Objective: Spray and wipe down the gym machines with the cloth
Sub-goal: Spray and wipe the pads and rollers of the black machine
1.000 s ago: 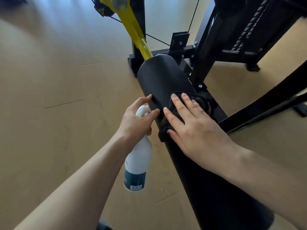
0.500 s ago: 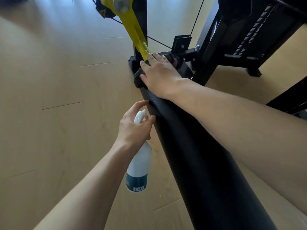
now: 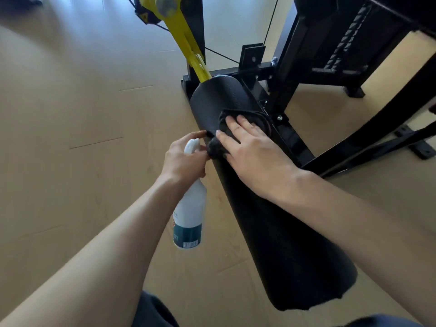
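Note:
A long black padded roller point(image 3: 266, 220) of a gym machine runs from the lower right up toward a yellow arm point(image 3: 181, 36). My right hand point(image 3: 252, 154) lies flat on a dark cloth point(image 3: 219, 147), pressing it on the upper part of the roller. My left hand point(image 3: 184, 161) grips the neck of a white spray bottle point(image 3: 190, 220) with a teal label; the bottle hangs down just left of the roller, its nozzle close to the cloth.
The machine's black steel frame point(image 3: 313, 74) and floor struts point(image 3: 368, 147) stand to the right and behind the roller. Thin cables point(image 3: 221, 54) cross behind the yellow arm. Light wooden floor point(image 3: 70, 138) spreads to the left. My dark trouser leg point(image 3: 153, 312) shows at the bottom.
My right hand has slid the cloth back down the roller from its far end by the yellow arm toward me. The left hand and bottle have stayed about where they were.

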`<state>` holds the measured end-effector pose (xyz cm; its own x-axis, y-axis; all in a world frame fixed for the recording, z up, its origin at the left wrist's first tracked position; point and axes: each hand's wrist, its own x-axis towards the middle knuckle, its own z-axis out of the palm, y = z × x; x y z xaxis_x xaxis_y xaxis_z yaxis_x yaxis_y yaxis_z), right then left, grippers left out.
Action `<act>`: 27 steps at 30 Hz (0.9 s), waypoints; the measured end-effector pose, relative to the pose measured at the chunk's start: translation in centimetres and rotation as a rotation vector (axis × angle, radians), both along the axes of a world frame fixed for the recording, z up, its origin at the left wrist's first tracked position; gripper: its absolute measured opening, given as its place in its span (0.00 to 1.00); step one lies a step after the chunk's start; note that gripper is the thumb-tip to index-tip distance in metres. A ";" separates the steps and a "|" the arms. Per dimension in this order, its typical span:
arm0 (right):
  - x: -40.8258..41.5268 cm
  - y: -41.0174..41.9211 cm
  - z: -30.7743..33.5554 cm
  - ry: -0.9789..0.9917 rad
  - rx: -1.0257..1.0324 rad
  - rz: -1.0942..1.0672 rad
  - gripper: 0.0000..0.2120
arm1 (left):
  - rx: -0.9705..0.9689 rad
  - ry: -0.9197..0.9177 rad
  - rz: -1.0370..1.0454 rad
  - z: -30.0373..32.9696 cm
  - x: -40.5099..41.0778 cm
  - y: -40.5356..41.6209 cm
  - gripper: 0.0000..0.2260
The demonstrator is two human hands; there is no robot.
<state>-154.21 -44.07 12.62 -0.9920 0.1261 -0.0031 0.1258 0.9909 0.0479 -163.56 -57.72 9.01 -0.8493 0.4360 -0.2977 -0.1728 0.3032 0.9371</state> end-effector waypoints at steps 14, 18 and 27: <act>14.7 -2.0 -0.5 0.094 -0.033 0.119 0.24 | -0.050 0.159 0.042 1.0 2.0 1.7 0.16; 8.8 0.1 -0.6 0.104 -0.034 0.141 0.24 | -0.128 0.190 0.029 1.2 1.9 2.0 0.07; 8.4 -1.7 -0.5 0.110 -0.007 0.137 0.22 | -0.158 0.162 0.027 1.6 2.4 1.7 0.07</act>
<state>-145.79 -45.76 12.13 -0.9943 -0.0096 0.1062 -0.0059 0.9994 0.0347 -161.15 -56.06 10.60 -0.9022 0.3716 -0.2189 -0.0337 0.4453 0.8947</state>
